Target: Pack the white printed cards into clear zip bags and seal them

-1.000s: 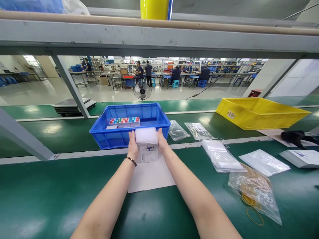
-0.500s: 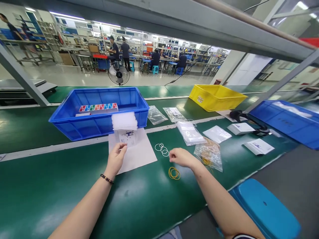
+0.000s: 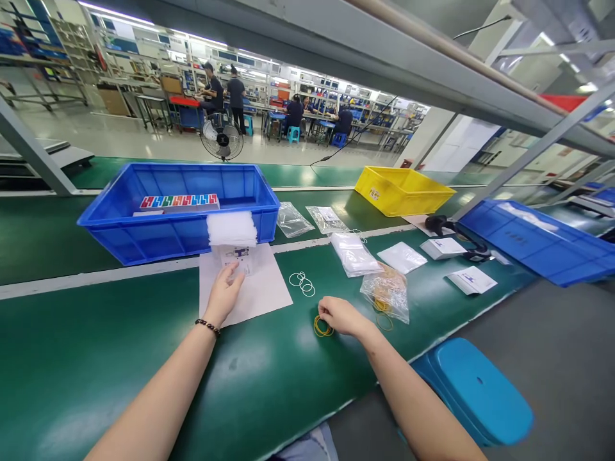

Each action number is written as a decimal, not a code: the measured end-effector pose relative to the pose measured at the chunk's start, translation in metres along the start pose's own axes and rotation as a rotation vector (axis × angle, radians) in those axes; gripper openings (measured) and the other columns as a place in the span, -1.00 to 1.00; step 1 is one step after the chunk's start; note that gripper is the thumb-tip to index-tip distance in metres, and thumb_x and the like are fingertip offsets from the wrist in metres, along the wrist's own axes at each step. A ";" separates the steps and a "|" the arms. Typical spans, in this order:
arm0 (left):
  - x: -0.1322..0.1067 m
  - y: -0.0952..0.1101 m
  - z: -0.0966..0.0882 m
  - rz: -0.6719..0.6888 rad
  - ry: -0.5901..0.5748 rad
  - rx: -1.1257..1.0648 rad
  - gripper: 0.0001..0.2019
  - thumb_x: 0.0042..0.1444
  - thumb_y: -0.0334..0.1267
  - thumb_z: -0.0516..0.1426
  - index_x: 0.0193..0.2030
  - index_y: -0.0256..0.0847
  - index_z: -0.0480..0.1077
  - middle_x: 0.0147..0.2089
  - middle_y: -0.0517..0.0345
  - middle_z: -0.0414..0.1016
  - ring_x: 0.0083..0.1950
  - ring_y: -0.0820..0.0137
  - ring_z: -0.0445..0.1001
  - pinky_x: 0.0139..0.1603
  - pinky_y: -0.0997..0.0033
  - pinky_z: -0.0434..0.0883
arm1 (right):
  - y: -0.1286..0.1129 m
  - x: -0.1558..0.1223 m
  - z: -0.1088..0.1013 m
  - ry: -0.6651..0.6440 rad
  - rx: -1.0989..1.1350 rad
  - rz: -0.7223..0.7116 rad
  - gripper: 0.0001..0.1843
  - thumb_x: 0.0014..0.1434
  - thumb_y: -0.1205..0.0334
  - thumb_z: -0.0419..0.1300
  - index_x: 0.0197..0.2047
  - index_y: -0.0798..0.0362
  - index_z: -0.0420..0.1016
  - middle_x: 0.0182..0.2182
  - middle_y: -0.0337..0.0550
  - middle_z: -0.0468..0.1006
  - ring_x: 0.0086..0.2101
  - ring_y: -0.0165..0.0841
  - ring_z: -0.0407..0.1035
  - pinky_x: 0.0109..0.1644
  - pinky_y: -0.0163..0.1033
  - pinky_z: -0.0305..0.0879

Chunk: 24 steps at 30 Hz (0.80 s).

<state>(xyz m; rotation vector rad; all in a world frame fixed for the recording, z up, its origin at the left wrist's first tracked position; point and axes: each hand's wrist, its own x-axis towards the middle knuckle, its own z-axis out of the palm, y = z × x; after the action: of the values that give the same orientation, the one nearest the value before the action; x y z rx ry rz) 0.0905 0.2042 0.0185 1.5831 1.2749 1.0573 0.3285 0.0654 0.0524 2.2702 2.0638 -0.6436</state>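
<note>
My left hand (image 3: 225, 296) is over a white paper sheet (image 3: 264, 291), its fingers apart at the lower part of a white printed packet (image 3: 240, 257). A stack of thin white sheets (image 3: 232, 229) covers the top of that packet, against the blue bin. Beside several yellow rubber bands (image 3: 323, 327) on the green bench, my right hand (image 3: 339, 314) has its fingertips pinched together at the upper edge of the bands. Several white rings (image 3: 302, 284) lie between the two hands, further back.
A blue bin (image 3: 177, 240) holding boxes with coloured marks stands behind my left hand. Clear bags (image 3: 329, 219), a bag of rubber bands (image 3: 387, 291), white packets (image 3: 471, 280), a black scanner (image 3: 437, 224), a yellow bin (image 3: 403, 192) and another blue bin (image 3: 538, 246) are rightward.
My right hand has come down from beside the white rings to the yellow rubber bands. My left hand has moved onto the packet's lower part. The view has shifted slightly.
</note>
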 end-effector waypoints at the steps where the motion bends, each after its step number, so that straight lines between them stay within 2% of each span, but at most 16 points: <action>1: 0.000 -0.001 0.000 0.009 0.003 -0.001 -0.66 0.01 -0.21 0.05 -0.05 -0.22 0.34 0.08 -0.05 0.28 0.10 0.24 0.25 0.06 0.25 0.26 | 0.001 -0.002 -0.002 0.003 0.002 0.002 -0.85 -0.01 0.47 0.01 -0.51 0.09 0.32 -0.46 -0.22 0.40 -0.47 -0.48 0.21 -0.42 -0.41 0.00; 10: 0.002 -0.009 0.001 0.028 0.002 -0.076 -0.67 -0.02 -0.18 0.08 -0.09 -0.19 0.36 0.06 -0.05 0.28 0.11 0.23 0.23 0.05 0.22 0.25 | 0.006 -0.004 -0.002 -0.042 0.008 0.050 -0.85 -0.06 0.49 0.03 -0.47 0.07 0.35 -0.53 -0.25 0.42 -0.51 -0.47 0.22 -0.45 -0.40 -0.03; 19: 0.002 -0.006 -0.001 0.022 0.022 -0.095 -0.69 -0.04 -0.15 0.08 -0.16 -0.21 0.40 -0.01 -0.04 0.32 0.03 0.23 0.29 0.02 0.22 0.27 | 0.006 -0.004 0.003 -0.067 0.015 0.086 -0.81 -0.11 0.52 0.03 -0.43 0.08 0.34 -0.52 -0.24 0.44 -0.51 -0.47 0.24 -0.46 -0.40 -0.02; 24: 0.003 -0.008 -0.002 0.031 0.035 -0.115 -0.69 0.00 -0.13 0.03 -0.16 -0.22 0.39 -0.02 -0.04 0.33 -0.02 0.27 0.31 0.01 0.23 0.26 | 0.006 -0.010 -0.006 -0.029 0.004 0.073 -0.75 -0.09 0.51 -0.01 -0.32 0.09 0.35 -0.49 -0.23 0.44 -0.48 -0.44 0.26 -0.41 -0.39 0.04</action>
<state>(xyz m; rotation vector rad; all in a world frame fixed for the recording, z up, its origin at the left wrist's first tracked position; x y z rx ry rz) 0.0871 0.2089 0.0121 1.5082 1.1945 1.1609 0.3354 0.0567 0.0598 2.3110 1.9588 -0.6731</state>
